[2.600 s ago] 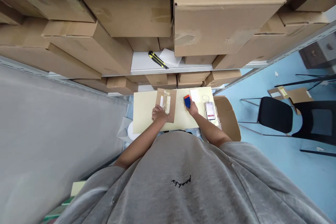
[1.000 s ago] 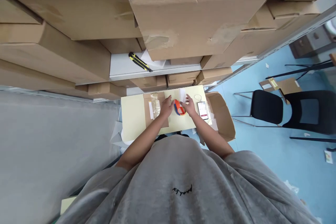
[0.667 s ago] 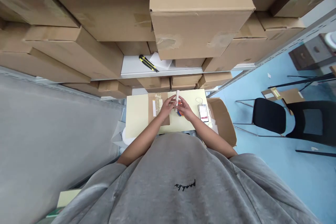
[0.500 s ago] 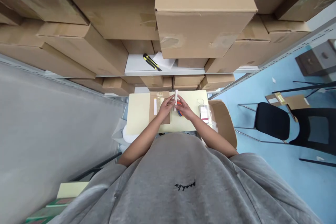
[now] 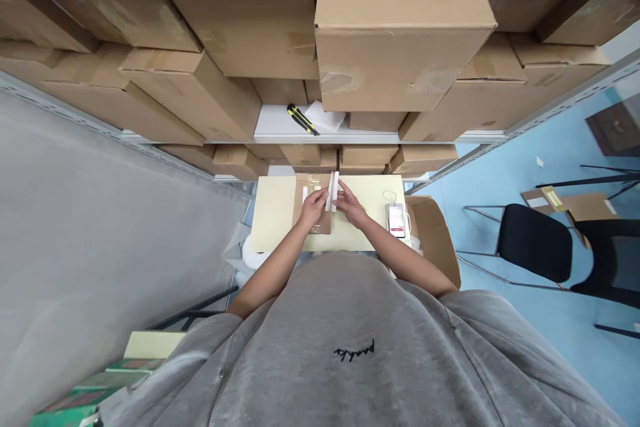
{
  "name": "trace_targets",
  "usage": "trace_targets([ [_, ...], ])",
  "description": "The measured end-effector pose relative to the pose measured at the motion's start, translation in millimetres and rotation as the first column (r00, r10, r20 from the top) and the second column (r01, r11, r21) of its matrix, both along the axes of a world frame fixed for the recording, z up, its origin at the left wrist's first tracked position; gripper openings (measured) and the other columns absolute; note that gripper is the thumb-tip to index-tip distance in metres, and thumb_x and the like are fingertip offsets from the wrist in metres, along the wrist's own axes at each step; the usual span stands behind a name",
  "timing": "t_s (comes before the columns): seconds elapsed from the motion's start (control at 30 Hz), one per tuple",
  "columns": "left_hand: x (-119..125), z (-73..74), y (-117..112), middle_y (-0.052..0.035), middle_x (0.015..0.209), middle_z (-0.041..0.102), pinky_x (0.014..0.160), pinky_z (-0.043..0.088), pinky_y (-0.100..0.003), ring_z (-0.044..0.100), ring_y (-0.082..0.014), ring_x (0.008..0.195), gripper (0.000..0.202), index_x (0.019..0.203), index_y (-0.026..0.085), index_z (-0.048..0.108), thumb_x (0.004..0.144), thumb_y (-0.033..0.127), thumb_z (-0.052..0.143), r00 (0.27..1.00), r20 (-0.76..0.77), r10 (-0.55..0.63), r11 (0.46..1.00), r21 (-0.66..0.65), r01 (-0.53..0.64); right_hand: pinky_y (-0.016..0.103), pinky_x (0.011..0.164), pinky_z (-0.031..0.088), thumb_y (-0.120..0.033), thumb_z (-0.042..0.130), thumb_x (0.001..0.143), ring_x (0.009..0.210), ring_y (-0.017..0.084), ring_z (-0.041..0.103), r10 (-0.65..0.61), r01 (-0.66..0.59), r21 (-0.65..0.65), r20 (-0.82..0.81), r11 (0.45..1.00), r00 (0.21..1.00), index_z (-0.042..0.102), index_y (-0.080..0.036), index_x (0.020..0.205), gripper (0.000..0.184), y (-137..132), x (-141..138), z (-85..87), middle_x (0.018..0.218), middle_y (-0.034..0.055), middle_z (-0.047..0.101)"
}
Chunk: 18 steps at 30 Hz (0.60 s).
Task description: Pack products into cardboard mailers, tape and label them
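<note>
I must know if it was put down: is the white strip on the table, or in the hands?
In the hands: the left hand and right hand hold the white strip between their fingers.

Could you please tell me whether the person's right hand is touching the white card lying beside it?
Apart: the head view shows the right hand separated from the white card by a stretch of pale yellow sheet.

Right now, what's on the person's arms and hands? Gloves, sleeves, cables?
No gloves or cables: the left hand and right hand are bare, as are the forearms. Loose grey sweatshirt, black script lettering on the chest, sleeves ending around the elbows.
</note>
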<state>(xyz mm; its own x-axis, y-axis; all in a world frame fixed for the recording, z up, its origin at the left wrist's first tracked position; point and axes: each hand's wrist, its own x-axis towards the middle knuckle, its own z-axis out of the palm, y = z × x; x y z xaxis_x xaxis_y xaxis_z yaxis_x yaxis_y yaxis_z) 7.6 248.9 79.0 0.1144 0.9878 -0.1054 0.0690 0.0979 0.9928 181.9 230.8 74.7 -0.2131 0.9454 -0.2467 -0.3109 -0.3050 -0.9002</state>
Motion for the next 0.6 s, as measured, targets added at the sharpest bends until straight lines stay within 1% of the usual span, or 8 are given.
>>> trace_targets([
  [0.1,-6.8,7.0,0.7,-0.0053,0.094,0.078,0.091,0.056,-0.037,0.071,-0.0242,0.095,0.034,0.097,0.021,0.081,0.091,0.053,0.07,0.997,-0.067,0.042,0.999,0.034,-0.04,0.034,0.089,0.06,-0.034,0.084,0.074,0.103,0.019,0.069,-0.039,0.039,-0.006,0.026,0.999,0.999,0.045,-0.044,0.16,0.095,-0.7,-6.6,1.2,0.13,0.0027,0.063],
  [0.2,-13.3,12.4,0.7,-0.0008,0.078,0.072,0.076,0.052,-0.03,0.064,-0.0191,0.077,0.029,0.087,0.021,0.078,0.092,0.047,0.069,0.99,-0.135,0.048,0.997,0.064,-0.039,0.034,0.091,0.059,-0.034,0.081,0.074,0.102,0.018,0.069,-0.078,0.079,-0.013,0.065,0.997,0.995,0.043,-0.045,0.161,0.096,-0.1,-15.7,-0.3,0.131,0.0017,0.062],
  [0.3,-17.2,13.2,1.7,-0.0008,0.078,0.071,0.074,0.05,-0.029,0.063,-0.018,0.074,0.024,0.085,0.021,0.077,0.093,0.041,0.068,0.985,-0.166,0.039,0.995,0.097,-0.023,0.036,0.096,0.058,-0.04,0.079,0.077,0.108,0.021,0.068,-0.107,0.106,0.018,0.097,0.994,0.99,0.045,-0.043,0.159,0.089,2.3,-26.5,-0.4,0.132,0.0007,0.065],
  [0.43,-19.1,6.7,5.2,-0.0034,0.084,0.074,0.079,0.052,-0.032,0.068,-0.02,0.08,0.021,0.084,0.022,0.076,0.09,0.042,0.071,0.993,-0.109,0.036,0.995,0.096,-0.025,0.039,0.104,0.054,-0.053,0.075,0.084,0.114,0.024,0.067,-0.137,0.133,0.038,0.161,0.99,0.977,0.051,-0.039,0.154,0.075,4.7,-38.7,6.8,0.128,0.0001,0.071],
  [0.5,-19.9,1.6,7.2,-0.0037,0.084,0.075,0.078,0.053,-0.033,0.068,-0.0198,0.079,0.025,0.081,0.021,0.075,0.086,0.046,0.077,0.997,-0.059,0.05,0.997,0.067,-0.046,0.04,0.105,0.054,-0.056,0.073,0.086,0.117,0.025,0.067,-0.144,0.139,0.038,0.188,0.99,0.972,0.051,-0.04,0.153,0.072,5.0,-43.1,11.9,0.129,-0.0008,0.072],
  [0.6,-22.6,-4.9,9.5,-0.0018,0.074,0.071,0.068,0.052,-0.032,0.064,-0.0177,0.068,0.034,0.077,0.021,0.074,0.077,0.054,0.084,0.998,0.008,0.069,0.997,-0.02,-0.069,0.042,0.105,0.054,-0.056,0.069,0.088,0.122,0.027,0.065,-0.155,0.15,0.042,0.193,0.988,0.969,0.052,-0.041,0.152,0.068,5.7,-47.9,16.4,0.133,-0.0016,0.071],
])
